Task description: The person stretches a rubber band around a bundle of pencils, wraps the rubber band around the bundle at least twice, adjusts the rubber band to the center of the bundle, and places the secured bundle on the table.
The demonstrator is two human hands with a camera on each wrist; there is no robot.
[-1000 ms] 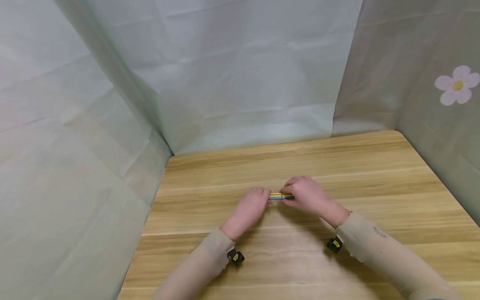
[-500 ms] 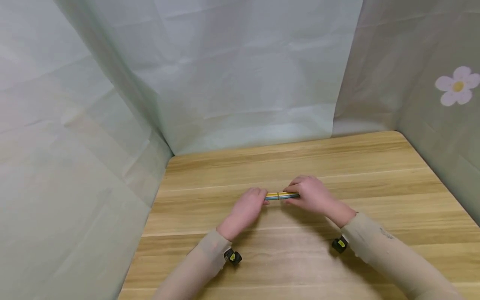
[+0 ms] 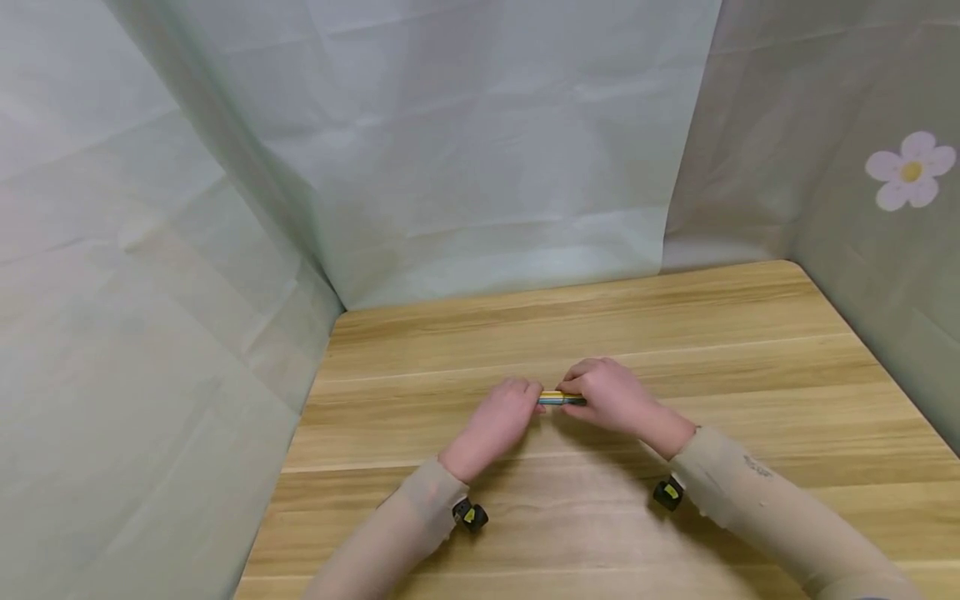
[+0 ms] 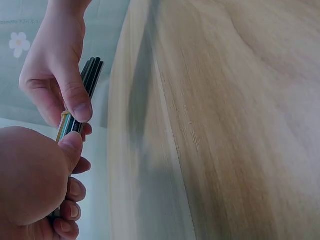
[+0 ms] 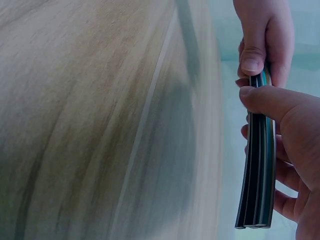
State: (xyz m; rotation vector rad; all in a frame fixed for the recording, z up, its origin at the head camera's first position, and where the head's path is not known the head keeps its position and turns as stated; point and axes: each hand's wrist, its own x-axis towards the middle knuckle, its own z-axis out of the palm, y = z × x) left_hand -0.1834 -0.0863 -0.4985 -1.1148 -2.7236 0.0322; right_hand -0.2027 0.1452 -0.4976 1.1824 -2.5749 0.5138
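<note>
A thin bundle of pencils (image 3: pixel 551 398), striped yellow, white, blue and dark, is held level between both hands above the table. My left hand (image 3: pixel 501 414) wraps its fingers around the left part, thumb along the top. My right hand (image 3: pixel 611 396) pinches the bundle between thumb and fingers just to the right. A tan rubber band (image 4: pixel 65 114) circles the pencils beside the right fingertips. In the right wrist view the dark ends of the pencils (image 5: pixel 256 200) stick out past the right hand. The palms hide much of the rest.
The wood-grain table (image 3: pixel 585 517) spreads beneath both arms. Pale cloth walls (image 3: pixel 480 183) stand behind it and on both sides, the right one bearing a white flower print (image 3: pixel 911 172). Small black cameras (image 3: pixel 667 493) are strapped at both wrists.
Over the last half second the hands have come closer together along the bundle. The right hand moved left and the left hand slightly right, so less of the pencils shows between them.
</note>
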